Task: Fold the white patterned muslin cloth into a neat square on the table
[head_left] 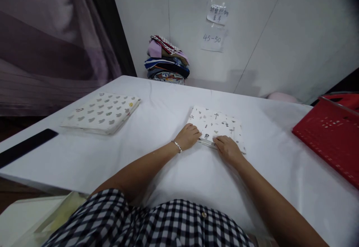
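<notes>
A white table (157, 105) fills most of the view, running from the person's checked shirt (157, 221) out to a pale panelled wall (280, 34). A mauve curtain (50, 37) hangs at the left. At the right edge of the table sits a red plastic basket (331, 131), its perforated side turned towards the person. On the left part of the table, well apart from the hands, lies a folded white cloth with grey shapes (102, 113). Nearer the left edge a long black strip (26, 146) lies flat. At the far side, against the wall, stands a stack of folded garments (166, 60) in mixed colours. Near the middle of the table, straight ahead of the person, lies the printed cloth (215, 123), a smaller white piece folded into a rough square and resting flat on the tabletop. Both bare forearms reach out to it. The left hand (188, 135) sits at its near left corner, fingers bent and drawn together over the edge. The right hand (227, 148) sits just beside it at the near right, knuckles up, fingers likewise curled and closed on the near edge, which lifts slightly between the two hands. Two paper notes (214, 26) are stuck on the wall, their writing too small to read surely. A thin bracelet (177, 146) circles the left wrist.
</notes>
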{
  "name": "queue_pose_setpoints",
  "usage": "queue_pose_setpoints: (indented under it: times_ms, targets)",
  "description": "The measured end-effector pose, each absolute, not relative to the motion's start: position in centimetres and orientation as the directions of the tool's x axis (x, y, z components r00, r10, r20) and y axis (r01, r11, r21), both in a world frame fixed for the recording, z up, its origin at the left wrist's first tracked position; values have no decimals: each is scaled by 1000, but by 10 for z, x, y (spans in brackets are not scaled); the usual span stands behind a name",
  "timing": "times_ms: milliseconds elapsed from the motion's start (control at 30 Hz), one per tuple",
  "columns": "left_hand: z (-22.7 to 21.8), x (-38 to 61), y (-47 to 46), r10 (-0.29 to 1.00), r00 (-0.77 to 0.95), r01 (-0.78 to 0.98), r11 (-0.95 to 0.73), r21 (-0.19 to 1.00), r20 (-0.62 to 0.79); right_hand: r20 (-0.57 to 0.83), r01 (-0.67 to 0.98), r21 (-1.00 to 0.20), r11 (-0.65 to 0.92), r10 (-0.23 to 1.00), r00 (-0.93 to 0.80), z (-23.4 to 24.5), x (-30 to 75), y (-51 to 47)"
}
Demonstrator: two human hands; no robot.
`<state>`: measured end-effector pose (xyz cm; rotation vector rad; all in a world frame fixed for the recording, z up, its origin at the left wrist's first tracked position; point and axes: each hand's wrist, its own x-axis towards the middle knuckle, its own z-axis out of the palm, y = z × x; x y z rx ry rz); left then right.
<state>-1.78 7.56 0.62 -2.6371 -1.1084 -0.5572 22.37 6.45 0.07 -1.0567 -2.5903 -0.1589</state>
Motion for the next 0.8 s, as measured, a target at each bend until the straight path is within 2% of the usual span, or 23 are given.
queue_pose_setpoints:
  times_ms: [167,433,633,800]
  targets:
    - [-2,-17,76,637,615,739,-672,-56,465,419,717,-20,697,657,-627,-8,224,60]
    - [-15,-29,70,678,575,754,-656,25,458,393,700,-52,712,659,-642,-4,242,51]
    - [-10,-29,64,700,562,747,-658,92,441,476,725,-20,689,644,-599,-10,268,45]
    - [-9,-18,67,708,578,760,-648,51,406,503,734,29,679,624,-597,-16,268,45]
